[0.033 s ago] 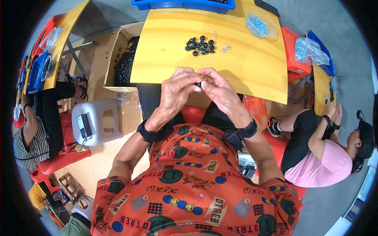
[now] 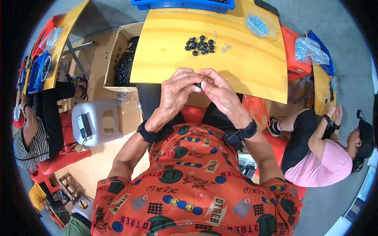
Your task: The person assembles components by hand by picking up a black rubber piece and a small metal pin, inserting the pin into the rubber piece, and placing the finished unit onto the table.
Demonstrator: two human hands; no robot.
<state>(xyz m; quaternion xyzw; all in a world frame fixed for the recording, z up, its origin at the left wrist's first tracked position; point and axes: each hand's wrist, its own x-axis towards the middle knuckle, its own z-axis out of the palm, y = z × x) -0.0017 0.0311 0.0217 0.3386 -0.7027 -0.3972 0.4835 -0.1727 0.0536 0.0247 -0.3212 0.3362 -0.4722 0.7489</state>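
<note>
"Well, where do the person's hands meet?"

"Just above the middle of the frame, by the near edge of the yellow table point(image 2: 165, 43). The left hand point(image 2: 175, 92) comes up from the lower left and the right hand point(image 2: 219, 92) from the lower right, each with a black wristband point(image 2: 146, 131) behind it."

"And the fingers?"

"On the left hand, thumb and forefinger are bent and pinch a small black piece point(image 2: 198, 84). On the right, thumb and fingers are drawn in against the same piece; whether they pinch it or only touch it, one cannot tell, as the fingertips cover most of it."

"So that piece is off the table?"

"Yes, between the fingertips. A loose heap of black knobs point(image 2: 200, 45) lies at the upper centre, well apart from the hands, with some tiny silvery bits point(image 2: 226, 48) just right of it."

"What stands around?"

"A clear bowl point(image 2: 272, 34) of small bluish pieces point(image 2: 258, 25) at the upper right, a blue tray point(image 2: 169, 4) cut off by the top edge, and, left of the table, a cardboard box point(image 2: 111, 67) of black parts point(image 2: 126, 67)."

"Anyone else?"

"A seated person in a pink top point(image 2: 328, 165) at the right, and someone in a striped top point(image 2: 33, 145) at the far left."
</note>
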